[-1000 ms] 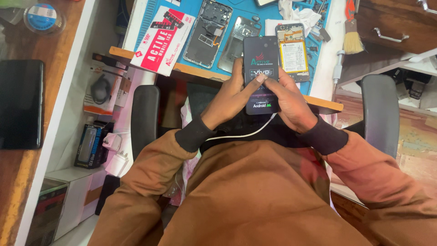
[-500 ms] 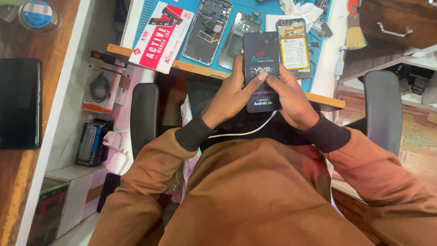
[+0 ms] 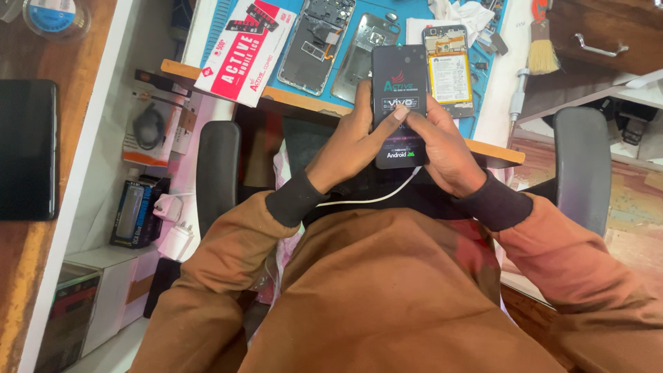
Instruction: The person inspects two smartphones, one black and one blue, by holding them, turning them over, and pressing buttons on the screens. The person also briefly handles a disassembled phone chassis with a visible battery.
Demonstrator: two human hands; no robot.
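- Both hands are wrapped around a black smartphone (image 3: 399, 103) with its screen lit up, held upright over the front edge of the workbench (image 3: 494, 148).
- Left hand (image 3: 352, 141) grips the left edge, fingers curled round the back, thumb laid across the middle of the screen.
- Right hand (image 3: 442, 141) holds the right edge and bottom corner, fingers closed snug against the case.
- A white cable (image 3: 373, 200) runs from under the phone, right below the palms, toward the left cuff.
- Just past the fingertips on the blue mat (image 3: 407, 10): an opened phone with its battery showing (image 3: 450, 69) right beside the right-hand fingers, and two bare phone frames (image 3: 338, 48) beyond the left-hand ones.
- Further left of the left fingers sits a red and white box (image 3: 238, 52).
- A brush (image 3: 542, 48) lies off past the right hand.
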